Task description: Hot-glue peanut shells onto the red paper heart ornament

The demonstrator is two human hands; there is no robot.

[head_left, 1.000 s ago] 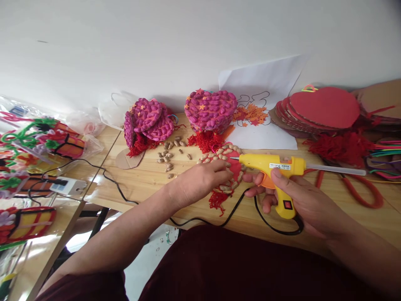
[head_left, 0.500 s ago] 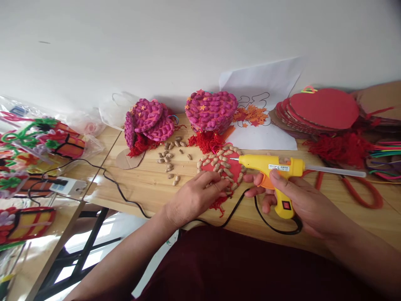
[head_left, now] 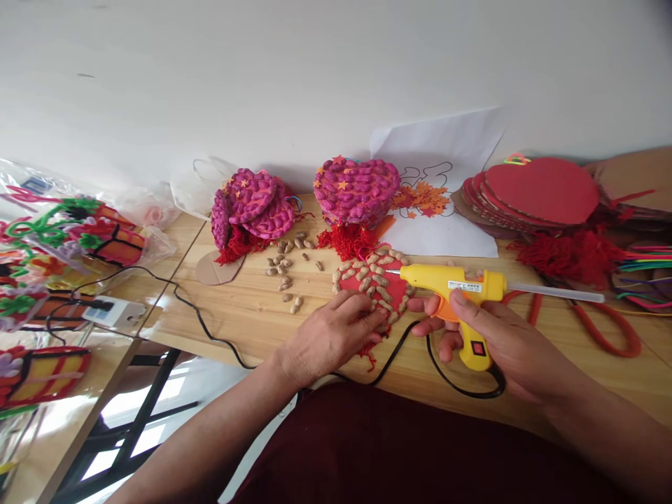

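Glue gun (head_left: 438,278) clamped in right hand (head_left: 512,343), nozzle (head_left: 393,271) above peanut-studded red piece (head_left: 395,287) on table (head_left: 236,301); left hand (head_left: 328,336) curled at its near edge, grip hidden; judged best: steady piece, fingertips clear of nozzle.

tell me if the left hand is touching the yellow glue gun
Apart. The head view shows peanuts and some bare red board in the gap between the left hand and the yellow glue gun.

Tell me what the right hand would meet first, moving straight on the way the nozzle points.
The glue gun in the right hand would probably meet a peanut just past its nozzle, though depth is unclear.
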